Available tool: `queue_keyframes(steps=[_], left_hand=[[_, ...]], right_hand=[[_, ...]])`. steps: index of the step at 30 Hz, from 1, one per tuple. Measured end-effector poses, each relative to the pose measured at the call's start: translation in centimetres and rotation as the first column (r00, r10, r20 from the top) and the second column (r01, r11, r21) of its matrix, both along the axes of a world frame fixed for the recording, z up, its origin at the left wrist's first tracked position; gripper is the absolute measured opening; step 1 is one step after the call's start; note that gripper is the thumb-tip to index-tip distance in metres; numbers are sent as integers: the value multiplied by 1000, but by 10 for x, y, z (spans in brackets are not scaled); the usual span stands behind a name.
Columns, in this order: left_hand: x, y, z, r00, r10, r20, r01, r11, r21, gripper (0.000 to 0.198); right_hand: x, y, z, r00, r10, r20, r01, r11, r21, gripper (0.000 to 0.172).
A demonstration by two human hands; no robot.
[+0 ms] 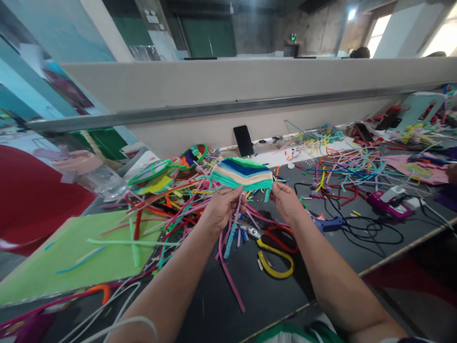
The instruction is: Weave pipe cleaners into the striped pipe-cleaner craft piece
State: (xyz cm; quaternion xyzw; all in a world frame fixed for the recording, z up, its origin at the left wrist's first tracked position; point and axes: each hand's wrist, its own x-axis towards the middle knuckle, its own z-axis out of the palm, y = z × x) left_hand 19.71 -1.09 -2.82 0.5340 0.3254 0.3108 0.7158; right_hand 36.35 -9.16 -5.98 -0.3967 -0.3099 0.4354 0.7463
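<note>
A striped piece of pipe cleaners (244, 175) in green, dark blue, cream and teal is held up above the table. My left hand (224, 206) pinches its lower left edge, with pink and light blue pipe cleaners hanging just under the fingers. At its right end, my right hand (284, 197) grips the edge, close to a short teal strand that hangs down. Below and between my hands lie scissors with yellow and red handles (276, 259). Loose pipe cleaners in many colours are heaped behind and beside my left hand.
A green sheet (71, 257) covers the left side, near a clear bottle (103, 176). A black phone (243, 141) leans on the partition. At right are a blue glue gun (330, 224), black cables and a purple power strip (389, 206).
</note>
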Motion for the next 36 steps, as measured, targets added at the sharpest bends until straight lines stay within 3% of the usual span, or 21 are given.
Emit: queue_keyframes(steps=[9, 13, 20, 24, 30, 33, 36], left_hand=[[3, -4, -1, 1000, 11, 2, -11, 1000, -16, 34], [3, -2, -4, 999, -2, 42, 4, 998, -61, 29], [-9, 11, -5, 963, -176, 203, 215, 958, -190, 32], [-11, 8, -8, 932, -207, 297, 261, 953, -155, 37], [-11, 3, -10, 903, -324, 283, 365, 925, -105, 42], [-7, 1, -7, 938, -237, 252, 267, 959, -92, 38], [-1, -6, -1, 987, -73, 145, 74, 997, -5, 31]], right_hand=[[0, 10, -13, 999, -31, 26, 30, 999, 43, 36], [-2, 8, -11, 999, 10, 34, -12, 996, 84, 33], [-7, -6, 7, 993, 87, -83, -72, 982, 173, 26], [-8, -9, 11, 987, 117, -111, -98, 981, 168, 22], [-10, -6, 9, 988, 123, -98, -106, 980, 167, 19], [-8, -3, 4, 991, 69, -119, -56, 992, 115, 21], [-3, 2, -5, 977, -163, -138, 163, 987, -12, 24]])
